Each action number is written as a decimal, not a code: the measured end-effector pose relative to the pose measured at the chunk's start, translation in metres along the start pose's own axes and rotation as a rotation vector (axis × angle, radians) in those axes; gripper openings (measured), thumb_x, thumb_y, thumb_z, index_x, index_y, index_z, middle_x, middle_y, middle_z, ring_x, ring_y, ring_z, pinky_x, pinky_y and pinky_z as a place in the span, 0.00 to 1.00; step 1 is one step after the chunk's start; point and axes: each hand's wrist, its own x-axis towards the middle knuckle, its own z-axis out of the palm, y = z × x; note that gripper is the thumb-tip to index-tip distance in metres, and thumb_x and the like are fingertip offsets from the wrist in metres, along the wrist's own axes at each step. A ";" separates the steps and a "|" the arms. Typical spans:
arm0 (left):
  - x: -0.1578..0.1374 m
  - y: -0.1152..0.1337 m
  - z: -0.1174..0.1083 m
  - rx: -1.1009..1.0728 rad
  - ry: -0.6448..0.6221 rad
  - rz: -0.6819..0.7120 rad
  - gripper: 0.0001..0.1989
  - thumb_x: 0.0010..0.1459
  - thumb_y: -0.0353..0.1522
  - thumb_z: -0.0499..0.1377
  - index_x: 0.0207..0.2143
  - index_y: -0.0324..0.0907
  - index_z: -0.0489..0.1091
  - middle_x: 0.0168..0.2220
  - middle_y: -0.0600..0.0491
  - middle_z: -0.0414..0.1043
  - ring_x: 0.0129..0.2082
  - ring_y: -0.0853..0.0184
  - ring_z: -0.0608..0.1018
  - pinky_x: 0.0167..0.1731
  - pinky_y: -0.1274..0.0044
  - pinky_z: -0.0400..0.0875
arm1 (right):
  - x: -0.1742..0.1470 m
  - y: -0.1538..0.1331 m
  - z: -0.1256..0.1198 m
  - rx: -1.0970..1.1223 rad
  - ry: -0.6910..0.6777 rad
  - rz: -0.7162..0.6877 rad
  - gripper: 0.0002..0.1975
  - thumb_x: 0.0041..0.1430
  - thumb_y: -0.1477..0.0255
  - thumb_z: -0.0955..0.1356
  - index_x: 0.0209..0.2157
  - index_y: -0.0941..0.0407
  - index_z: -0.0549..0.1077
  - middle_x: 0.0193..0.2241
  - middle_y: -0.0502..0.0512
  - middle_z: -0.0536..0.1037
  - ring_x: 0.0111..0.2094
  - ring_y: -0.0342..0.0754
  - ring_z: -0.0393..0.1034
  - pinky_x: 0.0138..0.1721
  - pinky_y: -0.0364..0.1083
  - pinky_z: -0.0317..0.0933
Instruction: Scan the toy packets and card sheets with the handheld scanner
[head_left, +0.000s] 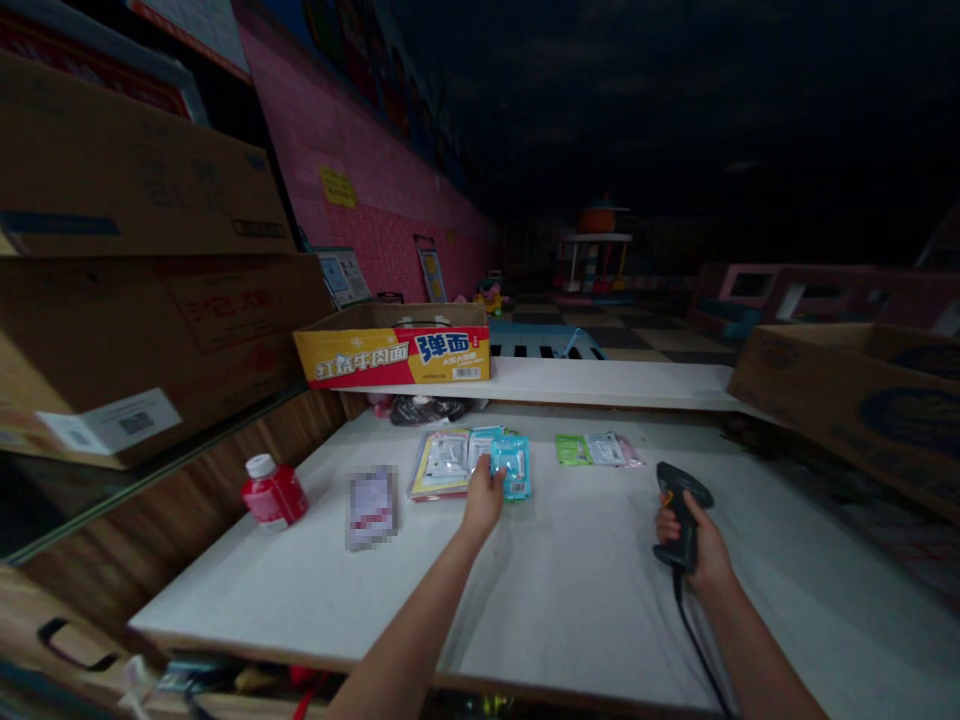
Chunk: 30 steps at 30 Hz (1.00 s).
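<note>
My left hand (486, 497) pinches the lower left edge of a light blue packet (512, 462) over the white tabletop. Directly left of it lies a pile of flat packets (444, 462), yellow and pale, partly covered by the blue one. My right hand (701, 540) is wrapped around the handle of a black barcode scanner (681, 515), held up at the right with its cable hanging down. Between and beyond the hands, a green packet (572, 449) lies flat beside a pale, pinkish-edged one (607, 449).
A red bottle with a white cap (275, 493) and a blurred small box (372, 507) stand at the left. A noodle carton (394, 352) sits on the raised back ledge (600, 380). Large cardboard boxes (150, 340) rise at the left; an open carton (840, 400) stands right.
</note>
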 end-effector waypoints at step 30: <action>-0.043 -0.005 0.018 -0.020 -0.108 -0.012 0.13 0.60 0.37 0.49 0.43 0.41 0.65 0.40 0.47 0.73 0.41 0.62 0.75 0.44 0.71 0.68 | -0.041 0.021 0.030 -0.558 -0.034 0.006 0.21 0.47 0.55 0.73 0.33 0.56 0.68 0.16 0.44 0.66 0.13 0.37 0.56 0.11 0.36 0.51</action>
